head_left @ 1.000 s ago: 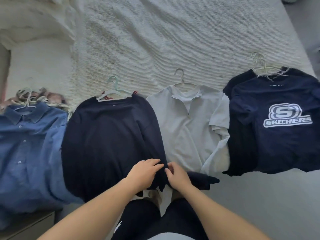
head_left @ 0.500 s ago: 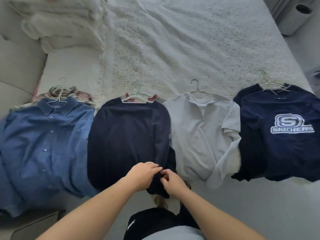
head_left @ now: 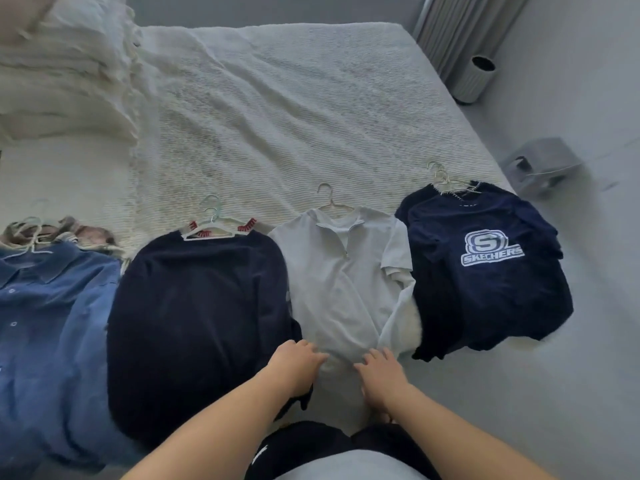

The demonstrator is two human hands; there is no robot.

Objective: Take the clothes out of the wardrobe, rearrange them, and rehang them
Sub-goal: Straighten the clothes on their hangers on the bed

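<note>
Four piles of clothes on hangers lie in a row along the near edge of the bed (head_left: 277, 116). From left: a blue denim shirt (head_left: 45, 323), a dark navy sweater (head_left: 197, 323), a pale grey zip-collar shirt (head_left: 343, 285), and a navy Skechers T-shirt (head_left: 488, 271). My left hand (head_left: 298, 365) rests at the lower hem of the grey shirt, beside the sweater's right edge, fingers loosely bent. My right hand (head_left: 381, 374) lies on the same hem, fingers spread. Whether either hand pinches the cloth is not visible.
White pillows (head_left: 65, 74) are stacked at the bed's far left. On the floor to the right stand a ribbed cylindrical bin (head_left: 472, 77) and a small grey device (head_left: 540, 168). A curtain (head_left: 460, 26) hangs at the far right.
Both hands left the navy sweater's lower right corner and moved right onto the grey shirt's hem. The sweater's loose sleeve now lies tucked in. The view tilted up and back.
</note>
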